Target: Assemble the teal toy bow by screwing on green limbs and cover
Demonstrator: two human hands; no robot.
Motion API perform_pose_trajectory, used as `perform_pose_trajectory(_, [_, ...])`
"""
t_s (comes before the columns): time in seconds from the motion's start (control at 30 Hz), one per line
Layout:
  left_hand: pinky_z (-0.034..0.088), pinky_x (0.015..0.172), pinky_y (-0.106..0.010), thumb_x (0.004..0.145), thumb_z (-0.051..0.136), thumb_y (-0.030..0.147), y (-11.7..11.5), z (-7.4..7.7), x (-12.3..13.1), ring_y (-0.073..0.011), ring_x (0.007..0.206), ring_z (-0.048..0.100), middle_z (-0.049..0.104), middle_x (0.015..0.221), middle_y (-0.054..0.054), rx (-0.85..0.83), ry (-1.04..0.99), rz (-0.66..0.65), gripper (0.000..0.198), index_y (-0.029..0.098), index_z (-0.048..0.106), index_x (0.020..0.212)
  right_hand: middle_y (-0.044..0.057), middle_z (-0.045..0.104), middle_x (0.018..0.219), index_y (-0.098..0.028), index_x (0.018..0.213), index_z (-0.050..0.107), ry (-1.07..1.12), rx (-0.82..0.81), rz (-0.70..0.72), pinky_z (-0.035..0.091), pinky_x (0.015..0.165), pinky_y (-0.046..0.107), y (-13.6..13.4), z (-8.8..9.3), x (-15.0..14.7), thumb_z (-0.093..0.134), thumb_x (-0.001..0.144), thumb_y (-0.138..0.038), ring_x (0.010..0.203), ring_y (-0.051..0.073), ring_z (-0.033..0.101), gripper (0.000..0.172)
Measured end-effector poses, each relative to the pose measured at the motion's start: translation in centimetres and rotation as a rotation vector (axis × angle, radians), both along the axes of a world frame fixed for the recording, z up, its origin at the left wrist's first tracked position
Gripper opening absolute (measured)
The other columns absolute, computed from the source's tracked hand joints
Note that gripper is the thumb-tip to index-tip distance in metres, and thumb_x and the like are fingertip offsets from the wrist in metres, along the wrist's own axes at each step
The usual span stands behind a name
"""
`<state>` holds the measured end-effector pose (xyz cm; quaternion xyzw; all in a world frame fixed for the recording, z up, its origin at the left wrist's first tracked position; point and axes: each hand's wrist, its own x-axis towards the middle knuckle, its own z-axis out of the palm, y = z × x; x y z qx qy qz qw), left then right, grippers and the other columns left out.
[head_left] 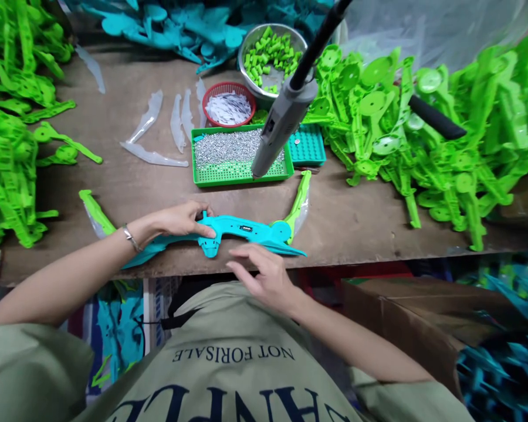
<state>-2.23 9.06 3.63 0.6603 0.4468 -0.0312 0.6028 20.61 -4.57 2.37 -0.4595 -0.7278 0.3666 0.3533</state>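
A teal plastic toy bow (pixel 246 230) with green tips lies along the front edge of the brown workbench (pixel 127 181). My left hand (pixel 182 220) rests on the bow's middle grip, its fingers curled over the teal part. Just below the bow hovers my right hand (pixel 264 275), fingers stretched out and slightly apart, holding nothing. A grey electric screwdriver (pixel 284 126) hangs from a black cable above the green tray (pixel 240 173) of small silver screws.
Heaps of green plastic parts (pixel 422 129) fill the right and left sides. Teal parts (pixel 180 26) pile at the back. A steel bowl (pixel 270 55) of green pieces, a red basket (pixel 229 105), a small teal tray (pixel 307 146) and clear plastic strips (pixel 158 126) sit mid-table. A cardboard box (pixel 405 316) stands below.
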Motion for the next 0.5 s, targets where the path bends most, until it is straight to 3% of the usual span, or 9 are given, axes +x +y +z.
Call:
perform_pose_trajectory(0.1, [0.039, 0.063, -0.028, 0.066, 0.079, 0.053, 0.0, -0.1, -0.1, -0.0144, 0.07, 0.046, 0.054, 0.078, 0.002, -0.023, -0.028, 0.017, 0.052, 0.017, 0.059, 0.098, 0.009, 0.077, 0.107, -0.02, 0.116, 0.065, 0.36, -0.572, -0.074, 0.062, 0.087, 0.036, -1.7, -0.7, -2.3, 0.069, 0.09, -0.041, 0.094, 0.018, 0.075, 0.034])
perform_pose_trajectory(0.2, [0.037, 0.061, -0.027, 0.069, 0.077, 0.053, -0.1, 0.1, 0.1, -0.0138, 0.069, 0.044, 0.051, 0.076, 0.003, -0.037, -0.05, -0.008, 0.05, 0.017, 0.059, 0.099, 0.008, 0.076, 0.114, -0.022, 0.12, 0.061, 0.672, -0.864, -0.18, 0.058, 0.1, 0.04, -1.3, -2.0, -4.5, 0.081, 0.077, -0.047, 0.106, 0.02, 0.073, 0.054])
perform_pose_trajectory(0.33, [0.037, 0.062, -0.026, 0.071, 0.074, 0.054, -0.2, 0.3, 0.5, -0.0135, 0.069, 0.045, 0.052, 0.078, 0.002, -0.03, -0.053, -0.03, 0.05, 0.017, 0.058, 0.1, 0.003, 0.077, 0.097, -0.021, 0.105, 0.065, 0.89, -1.04, -0.267, 0.061, 0.096, 0.042, 0.4, -2.7, -6.2, 0.086, 0.067, -0.057, 0.089, 0.018, 0.074, 0.057])
perform_pose_trajectory(0.5, [0.04, 0.066, -0.026, 0.07, 0.073, 0.057, 0.4, 0.8, 0.5, -0.0139, 0.072, 0.051, 0.06, 0.086, 0.0, 0.089, -0.018, -0.116, 0.05, 0.018, 0.058, 0.098, 0.001, 0.074, 0.087, -0.019, 0.099, 0.064, 0.935, -1.034, -0.321, 0.063, 0.089, 0.043, 0.9, -2.8, -7.2, 0.087, 0.063, -0.059, 0.076, 0.016, 0.072, 0.058])
